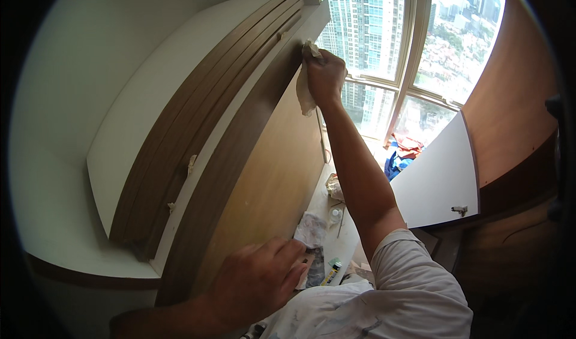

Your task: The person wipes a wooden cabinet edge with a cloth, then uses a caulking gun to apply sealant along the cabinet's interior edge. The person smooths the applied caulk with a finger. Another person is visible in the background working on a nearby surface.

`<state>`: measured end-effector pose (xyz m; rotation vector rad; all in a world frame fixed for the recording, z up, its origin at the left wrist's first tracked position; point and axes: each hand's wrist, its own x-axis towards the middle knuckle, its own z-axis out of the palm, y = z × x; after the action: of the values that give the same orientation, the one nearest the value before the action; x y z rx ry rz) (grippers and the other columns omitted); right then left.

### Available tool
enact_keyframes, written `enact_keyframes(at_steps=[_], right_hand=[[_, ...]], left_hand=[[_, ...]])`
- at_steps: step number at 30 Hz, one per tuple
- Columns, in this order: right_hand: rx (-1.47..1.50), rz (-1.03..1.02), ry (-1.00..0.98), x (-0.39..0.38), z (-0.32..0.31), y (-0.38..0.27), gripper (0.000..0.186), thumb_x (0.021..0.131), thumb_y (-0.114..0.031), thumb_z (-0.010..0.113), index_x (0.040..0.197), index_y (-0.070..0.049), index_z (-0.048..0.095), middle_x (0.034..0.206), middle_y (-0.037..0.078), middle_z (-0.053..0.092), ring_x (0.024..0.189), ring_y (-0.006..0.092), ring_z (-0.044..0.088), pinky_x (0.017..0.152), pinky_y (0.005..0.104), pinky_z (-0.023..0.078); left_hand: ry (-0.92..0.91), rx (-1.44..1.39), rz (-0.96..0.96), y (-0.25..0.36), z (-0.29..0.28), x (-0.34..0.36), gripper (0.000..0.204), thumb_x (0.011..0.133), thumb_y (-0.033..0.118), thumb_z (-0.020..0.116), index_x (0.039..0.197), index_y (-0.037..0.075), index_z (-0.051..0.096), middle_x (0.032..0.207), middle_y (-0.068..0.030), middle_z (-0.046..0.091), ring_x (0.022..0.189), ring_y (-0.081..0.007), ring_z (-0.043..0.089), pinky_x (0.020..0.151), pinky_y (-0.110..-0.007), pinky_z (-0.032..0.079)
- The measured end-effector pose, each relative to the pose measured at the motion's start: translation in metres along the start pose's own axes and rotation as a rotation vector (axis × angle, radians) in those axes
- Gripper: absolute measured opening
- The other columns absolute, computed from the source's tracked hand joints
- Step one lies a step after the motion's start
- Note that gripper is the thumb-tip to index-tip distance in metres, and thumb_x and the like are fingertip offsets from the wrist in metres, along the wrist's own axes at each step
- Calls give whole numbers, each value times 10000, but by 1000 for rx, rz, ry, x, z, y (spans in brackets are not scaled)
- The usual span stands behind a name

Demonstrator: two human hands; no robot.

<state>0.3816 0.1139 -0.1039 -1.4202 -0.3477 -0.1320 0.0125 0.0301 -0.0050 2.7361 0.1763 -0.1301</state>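
Observation:
My right hand (327,78) is stretched far out, its fingers closed round a crumpled whitish rag (307,93). The rag lies against the upper far end of a long board with a dark brown edge (240,135). One loose end of the cloth hangs below my fist over the board's light wood face (273,177). My left hand (258,279) is low and near me, close to the board's near end. Its fingers are half bent with the thumb apart, and I see nothing held in it. Whether it touches the board is unclear.
Several brown-edged panels (204,69) lean stacked on the left. Beneath the board, a pale surface (346,240) bears a crumpled plastic bag (311,230), a small clear bottle (335,215) and a tube (331,273). A white hinged door (438,177) stands right; tall windows (414,39) lie beyond.

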Motion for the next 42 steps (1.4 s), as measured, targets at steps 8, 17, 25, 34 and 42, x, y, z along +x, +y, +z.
enact_keyframes(at_steps=[8,17,25,34,42], right_hand=[[0,-96,-99,-47,-15,-5,274,914,-239,780,1027,11,798,823,227,754,776,335,755,739,424,553],[-165,7,57,22,1,-2,342,950,-333,757,1040,-7,806,791,169,759,731,268,735,736,412,557],[-5,-83,-101,-75,-17,-14,317,922,-298,800,1007,7,797,810,186,756,747,282,726,747,404,549],[9,-9,65,7,2,-3,320,895,-271,817,1048,9,803,870,204,780,818,306,769,783,401,566],[-13,-35,-69,-35,-12,-2,354,923,-307,799,1079,10,803,867,171,789,799,250,764,769,383,578]], left_hand=[[-4,-35,17,0,0,1,242,982,235,707,1137,68,629,954,-141,661,757,-356,706,695,-459,578],[11,-18,-14,2,4,0,248,956,221,749,1145,104,637,903,-95,670,746,-269,702,704,-428,557],[0,-9,11,3,2,1,237,951,218,754,1131,115,639,875,-76,653,750,-251,695,693,-418,552],[7,0,-9,4,1,1,227,958,218,746,1133,114,644,896,-66,658,757,-241,695,707,-414,551],[-24,4,1,2,2,1,248,959,221,741,1145,92,638,957,-113,678,768,-315,711,705,-443,570]])
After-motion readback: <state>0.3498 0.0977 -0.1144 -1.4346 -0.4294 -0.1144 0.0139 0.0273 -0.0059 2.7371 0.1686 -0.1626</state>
